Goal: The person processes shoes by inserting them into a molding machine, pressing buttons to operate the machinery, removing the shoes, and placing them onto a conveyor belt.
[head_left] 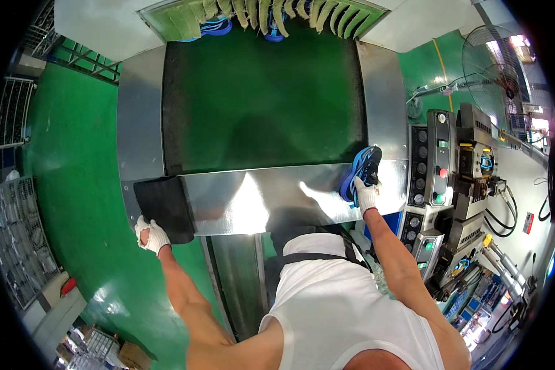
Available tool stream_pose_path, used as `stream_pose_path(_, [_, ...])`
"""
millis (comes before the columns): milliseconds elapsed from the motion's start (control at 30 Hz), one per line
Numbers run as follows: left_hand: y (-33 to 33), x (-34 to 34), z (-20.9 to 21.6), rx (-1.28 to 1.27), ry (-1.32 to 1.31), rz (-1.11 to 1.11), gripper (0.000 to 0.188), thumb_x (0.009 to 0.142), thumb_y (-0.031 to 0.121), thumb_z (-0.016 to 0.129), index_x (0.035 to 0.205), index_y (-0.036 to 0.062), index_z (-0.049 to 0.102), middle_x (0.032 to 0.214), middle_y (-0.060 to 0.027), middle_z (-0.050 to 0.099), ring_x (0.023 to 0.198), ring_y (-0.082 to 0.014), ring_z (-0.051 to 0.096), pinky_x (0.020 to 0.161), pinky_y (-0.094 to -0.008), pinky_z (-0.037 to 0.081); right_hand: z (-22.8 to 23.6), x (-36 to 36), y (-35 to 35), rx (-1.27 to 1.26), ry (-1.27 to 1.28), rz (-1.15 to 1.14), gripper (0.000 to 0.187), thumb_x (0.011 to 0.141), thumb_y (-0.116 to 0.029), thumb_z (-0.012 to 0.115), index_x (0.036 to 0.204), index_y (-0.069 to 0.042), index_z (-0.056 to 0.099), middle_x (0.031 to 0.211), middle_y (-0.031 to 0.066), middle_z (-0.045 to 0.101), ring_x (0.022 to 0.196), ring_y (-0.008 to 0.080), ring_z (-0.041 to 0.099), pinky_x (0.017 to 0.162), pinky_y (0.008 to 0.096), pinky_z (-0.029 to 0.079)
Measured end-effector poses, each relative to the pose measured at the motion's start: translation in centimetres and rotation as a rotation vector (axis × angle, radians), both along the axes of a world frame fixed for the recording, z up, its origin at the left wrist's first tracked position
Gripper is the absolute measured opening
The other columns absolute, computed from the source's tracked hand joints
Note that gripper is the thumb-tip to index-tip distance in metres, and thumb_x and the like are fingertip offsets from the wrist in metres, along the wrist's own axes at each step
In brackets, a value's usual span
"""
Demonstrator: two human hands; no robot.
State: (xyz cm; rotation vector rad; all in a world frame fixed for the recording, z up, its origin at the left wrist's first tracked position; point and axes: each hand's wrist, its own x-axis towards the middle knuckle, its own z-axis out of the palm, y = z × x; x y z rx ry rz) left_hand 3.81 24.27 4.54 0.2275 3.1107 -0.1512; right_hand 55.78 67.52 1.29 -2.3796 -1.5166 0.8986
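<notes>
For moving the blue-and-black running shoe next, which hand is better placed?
Likely the right hand: it already holds the running shoe near the metal ledge's right end. The left hand is at the opposite end, beside the black mat.

A blue-and-black shoe (362, 169) is at right, its blue sole edge facing left. A flat black sheet (164, 208) lies at left.

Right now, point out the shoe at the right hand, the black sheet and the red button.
Shoe (368, 166), head view: its dark upper.
Black sheet (164, 208), head view: its middle.
Red button (443, 173), head view: its cap.
</notes>
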Motion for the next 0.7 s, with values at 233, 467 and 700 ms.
stream_pose_path(233, [11.9,12.1,4.3,0.655,-0.452,-0.418,0.029,0.090,0.017,0.078,0.113,-0.0001,0.072,0.108,-0.0160,0.071,0.095,-0.0278,0.070,0.087,-0.0394,0.056,0.0,0.5,0.1,-0.035,-0.007,0.025,0.095,0.074,-0.047,0.091,0.140,0.005,0.048,0.115,0.0212,0.071,0.103,0.0336,0.071,0.093,0.0437,0.055])
stream_pose_path(467, [20.1,25.4,-5.5,0.727,-0.653,-0.501,0.029,0.090,0.024,0.075,0.111,0.0034,0.073,0.098,-0.0153,0.072,0.088,-0.0294,0.069,0.080,-0.0424,0.054,0.2,-0.1,0.1,-0.017,-0.100,0.037,0.095,0.074,-0.045,0.092,0.140,0.006,0.046,0.114,0.0191,0.071,0.102,0.0331,0.071,0.093,0.0422,0.055])
stream_pose_path(700, [19.7,26.1,-2.5,0.803,-0.658,-0.490,0.035,0.091,0.036,0.075,0.112,0.0083,0.074,0.103,-0.0155,0.072,0.094,-0.0336,0.071,0.084,-0.0436,0.055,0.1,0.0,-0.1,0.013,-0.071,0.030,0.096,0.074,-0.043,0.092,0.143,0.004,0.044,0.120,0.0223,0.070,0.108,0.0356,0.070,0.097,0.0432,0.054])
